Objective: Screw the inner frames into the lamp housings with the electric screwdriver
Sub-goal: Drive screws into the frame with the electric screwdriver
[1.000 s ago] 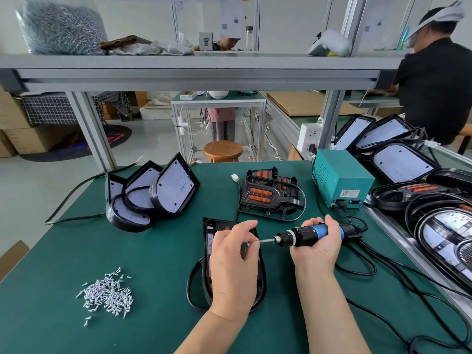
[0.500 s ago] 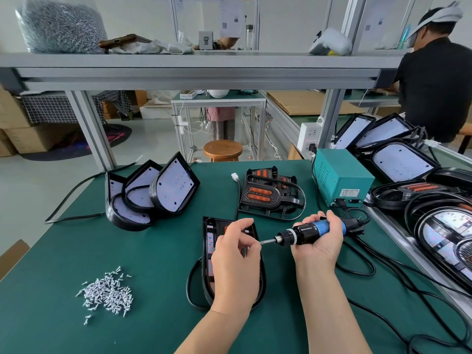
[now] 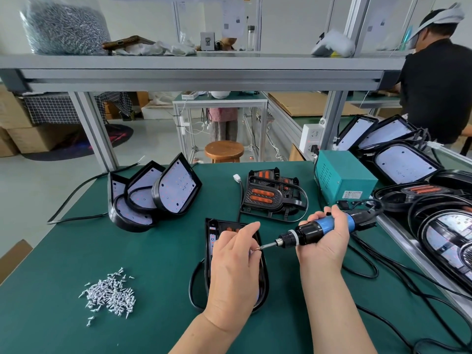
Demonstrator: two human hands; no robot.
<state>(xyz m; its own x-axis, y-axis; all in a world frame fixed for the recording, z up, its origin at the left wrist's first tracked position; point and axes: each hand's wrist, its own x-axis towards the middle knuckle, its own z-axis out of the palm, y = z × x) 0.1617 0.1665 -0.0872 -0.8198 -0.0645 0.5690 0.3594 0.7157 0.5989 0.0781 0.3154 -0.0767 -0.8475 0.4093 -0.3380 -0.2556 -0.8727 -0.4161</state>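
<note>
A black lamp housing (image 3: 213,241) lies on the green mat in front of me, mostly hidden under my left hand (image 3: 233,267). My left fingers pinch a small screw (image 3: 257,249) at the tip of the screwdriver bit. My right hand (image 3: 325,236) grips the blue and black electric screwdriver (image 3: 314,229), held nearly level and pointing left above the housing. A stack of black inner frames (image 3: 272,198) with orange inserts lies behind the housing. A pile of loose white screws (image 3: 109,295) sits at the front left.
Three lamp housings with white LED boards (image 3: 155,195) lean together at the back left. A teal power box (image 3: 343,178) stands to the right, its black cables (image 3: 398,279) looping over the mat. More lamps (image 3: 406,167) crowd the right edge. A person in black works at the far right.
My left hand has drawn its fingertips to the bit's tip with a screw. The screwdriver has tilted a little, its rear rising.
</note>
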